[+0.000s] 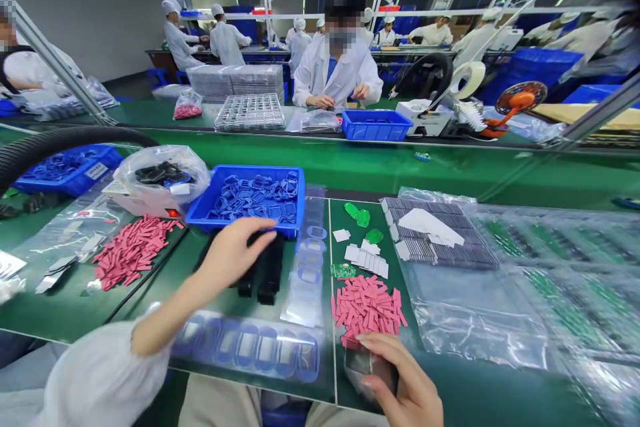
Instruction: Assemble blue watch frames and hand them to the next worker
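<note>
My left hand (243,247) hovers over black straps (273,270), just in front of a blue bin (303,197) of small blue plastic frames (255,197). Its fingers are stretched forward with the thumb apart, and nothing shows between them. At the table's front edge, my right hand (407,377) curls around a dark grey, glossy block-like thing (363,370), whose kind I cannot make out. Its fingertips lie by the near edge of a pile of pink strips (370,307). Between the hands is a clear blister strip (240,347) with oval pockets.
Green circuit boards (357,215) and white squares (367,259) lie behind the pink pile. Right are a slotted rack (440,230) and bagged boards (565,300). Left are more pink strips (133,253) and a bag of black parts (165,177). A co-worker (337,70) sits opposite.
</note>
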A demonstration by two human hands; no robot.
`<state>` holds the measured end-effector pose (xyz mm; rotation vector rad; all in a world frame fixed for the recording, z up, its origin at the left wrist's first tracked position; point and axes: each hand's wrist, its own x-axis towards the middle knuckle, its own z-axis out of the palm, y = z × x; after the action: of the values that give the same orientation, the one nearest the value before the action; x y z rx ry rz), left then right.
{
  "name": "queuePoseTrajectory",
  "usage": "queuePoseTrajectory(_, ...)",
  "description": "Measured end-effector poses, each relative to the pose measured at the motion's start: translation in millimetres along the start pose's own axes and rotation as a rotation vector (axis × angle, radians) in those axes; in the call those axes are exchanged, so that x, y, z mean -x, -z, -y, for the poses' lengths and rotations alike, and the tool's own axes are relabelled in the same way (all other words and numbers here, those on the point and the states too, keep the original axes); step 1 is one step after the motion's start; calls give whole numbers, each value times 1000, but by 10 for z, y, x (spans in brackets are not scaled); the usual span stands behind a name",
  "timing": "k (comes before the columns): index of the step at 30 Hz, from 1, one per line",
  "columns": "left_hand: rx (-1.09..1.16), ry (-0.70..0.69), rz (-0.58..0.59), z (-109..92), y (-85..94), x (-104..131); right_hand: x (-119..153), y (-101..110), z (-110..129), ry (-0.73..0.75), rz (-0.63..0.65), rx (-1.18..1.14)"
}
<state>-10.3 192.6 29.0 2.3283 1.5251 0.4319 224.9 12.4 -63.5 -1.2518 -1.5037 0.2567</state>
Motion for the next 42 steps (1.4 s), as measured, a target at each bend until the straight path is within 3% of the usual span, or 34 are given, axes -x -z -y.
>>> queuePoseTrajectory(4, -179, 49, 56, 183, -4, -713, 10, 1, 0, -36, 2, 3)
queuePoseTrajectory(8, -324, 89, 177, 239, -141, -1093, 32, -1, 6, -55, -1, -16)
queuePoseTrajectory(15, -400, 51, 240, 241, -206, -1077, 122, 15, -92, -83, 49, -13)
queuePoseTrajectory(25, -371, 113, 117, 175, -197, -1037, 35, -16, 28, -113, -36, -4)
queuePoseTrajectory(30, -189, 116, -93, 105, -83, -944, 46, -9, 22, -103, -34, -9)
queuePoseTrajectory(33, -5, 64, -129, -24, -25, -793, 68, 10, -19, -100, -17, -20)
queuePoseTrajectory(36, 232, -26, -26, -247, -41, -462, 87, 8, -61, -108, -21, -38)
queuePoseTrajectory(42, 595, -125, 398, -649, -215, 529, 180, -22, -52, -161, -123, -113)
